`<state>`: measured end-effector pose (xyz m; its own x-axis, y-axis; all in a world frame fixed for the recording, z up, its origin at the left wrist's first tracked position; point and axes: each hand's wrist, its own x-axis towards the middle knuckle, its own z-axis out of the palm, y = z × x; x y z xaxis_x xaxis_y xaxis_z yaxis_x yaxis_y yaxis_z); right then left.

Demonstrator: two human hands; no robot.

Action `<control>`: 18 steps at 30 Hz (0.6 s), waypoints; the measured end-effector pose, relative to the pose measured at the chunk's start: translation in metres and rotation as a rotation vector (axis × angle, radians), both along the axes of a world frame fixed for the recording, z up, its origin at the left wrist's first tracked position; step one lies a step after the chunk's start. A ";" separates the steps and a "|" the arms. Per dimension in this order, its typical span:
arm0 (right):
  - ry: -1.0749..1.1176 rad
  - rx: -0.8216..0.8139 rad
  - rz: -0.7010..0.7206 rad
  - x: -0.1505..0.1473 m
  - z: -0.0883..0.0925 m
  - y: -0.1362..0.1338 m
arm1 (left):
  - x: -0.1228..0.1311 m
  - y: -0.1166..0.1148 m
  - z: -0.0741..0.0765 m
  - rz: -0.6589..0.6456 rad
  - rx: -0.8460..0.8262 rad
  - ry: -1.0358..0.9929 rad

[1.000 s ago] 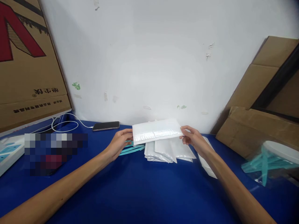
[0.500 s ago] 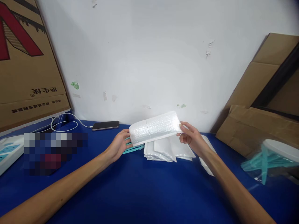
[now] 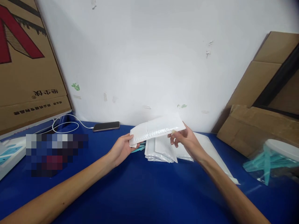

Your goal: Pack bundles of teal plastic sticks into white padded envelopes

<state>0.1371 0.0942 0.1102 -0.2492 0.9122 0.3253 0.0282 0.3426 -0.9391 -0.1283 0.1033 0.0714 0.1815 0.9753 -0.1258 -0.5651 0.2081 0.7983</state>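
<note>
A white bubble mailer (image 3: 155, 128) is held up at a slant above the blue table, in front of the wall. My left hand (image 3: 121, 147) pinches its left end, thumb on the front and fingers underneath. At the right end, my right hand (image 3: 184, 137) grips the lower edge; some of its fingers are hidden behind the mailer or curled below it. Under the raised mailer lies a small pile of white bubble mailers (image 3: 161, 152). Teal strips (image 3: 139, 148) show between my left hand and that pile. Another white mailer (image 3: 218, 155) lies partly behind my right forearm.
A clear tub of teal strips (image 3: 268, 161) with a white lid lies at the right. Cardboard boxes (image 3: 30, 74) flank both sides. Against the wall rests a phone (image 3: 106, 126) on a white cable. A power strip (image 3: 12, 152) sits at the left beside a pixelated patch.
The mailer has tilted, so its bubbled face now shows more edge-on. My right hand has shifted left along its lower edge, and my left thumb now lies over its front.
</note>
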 end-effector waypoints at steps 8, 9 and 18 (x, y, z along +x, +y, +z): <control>-0.307 0.316 -0.125 -0.062 0.059 -0.008 | 0.001 -0.003 0.002 -0.030 -0.126 -0.085; -0.357 0.353 -0.125 -0.069 0.067 -0.010 | 0.001 -0.002 0.002 -0.020 -0.134 -0.090; -0.504 0.526 -0.243 -0.088 0.088 -0.014 | 0.001 -0.001 0.002 -0.012 -0.183 -0.108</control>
